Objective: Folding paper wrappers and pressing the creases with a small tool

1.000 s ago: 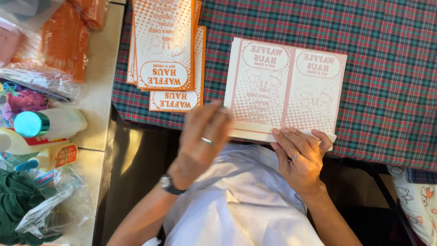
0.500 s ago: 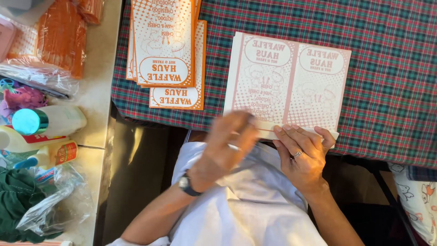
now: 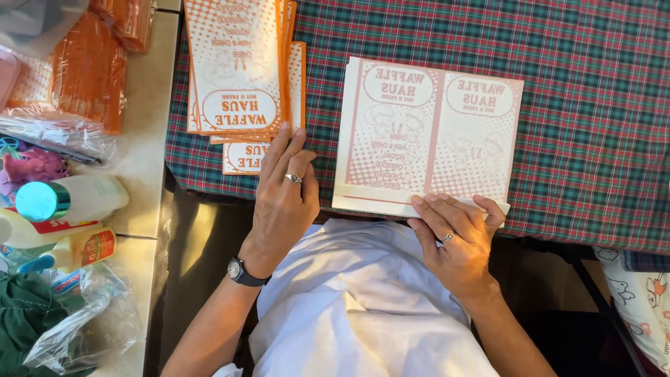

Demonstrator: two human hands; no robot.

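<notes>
My left hand [image 3: 283,195] flat, fingers spread, on the stacked orange-printed paper bags [image 3: 241,77], my right hand [image 3: 457,234] pinching the flat pale bag [image 3: 433,136], plaid woven tablecloth [image 3: 586,105] beneath.

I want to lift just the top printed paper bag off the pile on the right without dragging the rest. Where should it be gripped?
Probably at the near edge of the top paper bag, coming from the person's side. The pile lies flat on the plaid tablecloth, its near edges overhang the table and fan slightly, and the right hand has its fingertips there.
</notes>
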